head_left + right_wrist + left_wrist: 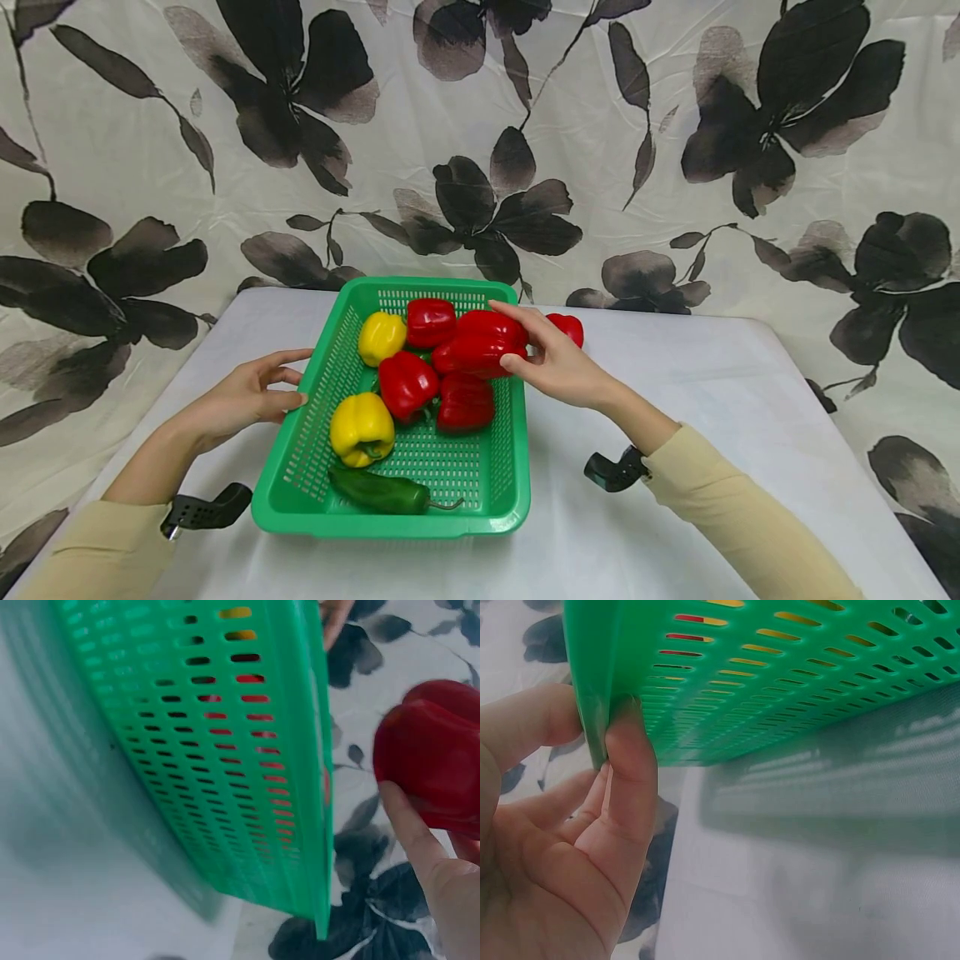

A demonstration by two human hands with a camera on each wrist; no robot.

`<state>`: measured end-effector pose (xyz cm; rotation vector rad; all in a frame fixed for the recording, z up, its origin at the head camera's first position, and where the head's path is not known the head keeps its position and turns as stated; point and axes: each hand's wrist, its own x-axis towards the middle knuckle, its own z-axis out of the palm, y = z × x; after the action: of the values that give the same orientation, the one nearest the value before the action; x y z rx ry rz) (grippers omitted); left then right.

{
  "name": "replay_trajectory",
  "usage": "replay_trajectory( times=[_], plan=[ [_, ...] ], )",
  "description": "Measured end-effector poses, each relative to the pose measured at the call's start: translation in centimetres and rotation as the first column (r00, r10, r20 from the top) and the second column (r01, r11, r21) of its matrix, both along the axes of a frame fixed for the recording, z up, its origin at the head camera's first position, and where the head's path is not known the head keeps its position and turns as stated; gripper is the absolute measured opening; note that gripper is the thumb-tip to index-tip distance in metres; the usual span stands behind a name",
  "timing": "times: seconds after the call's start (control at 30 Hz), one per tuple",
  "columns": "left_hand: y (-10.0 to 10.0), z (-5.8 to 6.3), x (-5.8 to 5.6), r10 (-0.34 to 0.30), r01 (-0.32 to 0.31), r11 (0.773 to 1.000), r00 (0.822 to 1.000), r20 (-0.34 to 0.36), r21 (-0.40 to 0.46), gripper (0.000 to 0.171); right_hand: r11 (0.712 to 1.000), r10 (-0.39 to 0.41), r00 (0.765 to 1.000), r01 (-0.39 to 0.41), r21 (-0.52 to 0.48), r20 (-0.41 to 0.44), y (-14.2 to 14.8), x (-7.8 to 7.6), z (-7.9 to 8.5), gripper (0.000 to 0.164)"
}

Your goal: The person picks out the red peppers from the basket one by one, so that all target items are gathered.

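My left hand (243, 396) grips the left rim of a green plastic basket (390, 527); in the left wrist view its fingers (634, 780) curl about the rim. My right hand (558, 358) holds a red bell pepper (480, 346) above the basket's right side. That pepper (431, 757) shows higher than the rim in the right wrist view. Inside the basket lie a yellow bell pepper (382, 337) at the back, another yellow one (358, 425) nearer, red bell peppers (407, 385) in the middle, and a long green pepper (382, 492) at the front.
Another red bell pepper (567, 327) lies beyond the basket's right side, partly hidden by my right hand. A white cloth (675, 375) covers the table. Behind it hangs a curtain (600, 167) with dark flowers.
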<state>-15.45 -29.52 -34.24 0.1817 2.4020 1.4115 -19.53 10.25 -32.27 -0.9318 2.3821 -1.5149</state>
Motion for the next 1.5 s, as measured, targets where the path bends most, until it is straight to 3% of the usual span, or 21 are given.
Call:
replay_trajectory(
  times=[0.1,0.5,0.77,1.3,1.5],
  plan=[
    [0.0,0.0,0.0,-0.001,0.001,1.000,1.000,-0.003,-0.003,0.076,1.000,-0.025,1.000,0.025,0.000,-0.008,0.8,0.0,-0.3,0.061],
    [-0.1,-0.2,-0.1,-0.004,0.004,1.000,1.000,-0.003,-0.004,0.076,0.980,-0.112,0.992,0.120,-0.159,0.056,3.5,0.4,-1.9,0.060],
    [-0.1,-0.1,-0.1,-0.007,0.007,1.000,1.000,-0.007,-0.002,0.075,0.944,-0.232,0.973,0.222,-0.246,-0.010,5.6,0.3,-2.1,0.060],
    [0.0,0.0,-0.1,-0.008,0.008,1.000,1.000,-0.005,-0.004,0.075,0.889,-0.378,0.925,0.370,-0.271,0.024,8.7,0.0,-3.8,0.060],
    [0.0,0.0,-0.1,-0.009,0.009,1.000,1.000,-0.006,-0.004,0.075,0.877,-0.448,0.894,0.441,-0.192,0.007,9.7,-0.4,-4.1,0.069]
  ],
)
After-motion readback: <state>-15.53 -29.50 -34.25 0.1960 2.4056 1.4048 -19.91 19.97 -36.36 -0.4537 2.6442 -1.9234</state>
